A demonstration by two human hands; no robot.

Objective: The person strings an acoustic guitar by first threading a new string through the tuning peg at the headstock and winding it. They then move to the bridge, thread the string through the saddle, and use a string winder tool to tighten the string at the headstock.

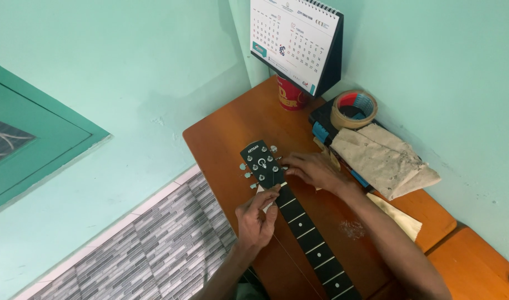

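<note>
Black guitar neck with pale fret lines [312, 241] lies across the brown wooden worktop [232, 133], running from about 5 o'clock in my view up to the middle, where it ends in the black headstock with silver tuning pegs [261, 163].

Nearest to me, the left hand [257, 219] comes in from 6 o'clock. Its fingers are curled narrow and its fingertips pinch a small white piece [268, 195] right at the joint of neck and headstock; I cannot tell what the piece is.

Just beyond, the right hand [312, 168] reaches in from 4 o'clock, its forearm crossing over the worktop. Its fingers are bent and close together against the pegs on the headstock's 3 o'clock side; whether they truly grip a peg I cannot tell.

A patch of pale dust or shavings [351, 229] sits on the worktop at 4 o'clock of the neck, well apart from both hands.

Farther on, at 2 o'clock, a crumpled beige cloth [385, 158] lies over a dark flat case. On that case rests a roll of tan tape [353, 109]. Behind, toward 12 o'clock, a red cup [290, 95] stands just in front of a white desk calendar with a black stand [296, 41], close to the mint-green wall [126, 66].
</note>
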